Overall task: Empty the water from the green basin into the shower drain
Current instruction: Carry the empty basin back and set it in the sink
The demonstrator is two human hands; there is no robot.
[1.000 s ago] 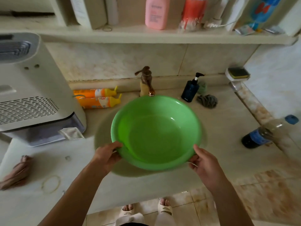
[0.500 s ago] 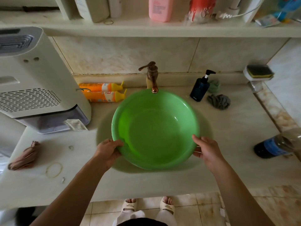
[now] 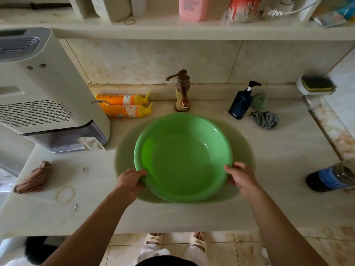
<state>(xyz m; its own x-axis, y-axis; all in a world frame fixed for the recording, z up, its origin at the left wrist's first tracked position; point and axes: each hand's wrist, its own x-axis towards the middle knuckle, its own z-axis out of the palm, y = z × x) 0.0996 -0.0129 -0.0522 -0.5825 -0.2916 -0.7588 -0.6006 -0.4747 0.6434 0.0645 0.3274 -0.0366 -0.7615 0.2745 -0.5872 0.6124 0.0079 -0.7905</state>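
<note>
Looking down at a pale stone surface [image 3: 278, 150] under a cluttered shelf [image 3: 172, 29]. Left hand [image 3: 130, 182] pinches the green basin [image 3: 183, 158] rim, right hand [image 3: 242, 178] pinches the opposite side. The basin sits mouth up over the sink below the tap [image 3: 181, 91]; it's round, no long axis. Can't make out the water.

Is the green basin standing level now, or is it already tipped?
Roughly level, not tipped: the green basin opens upward over the sink, both hands gripping its near rim. Nothing pours.
</note>
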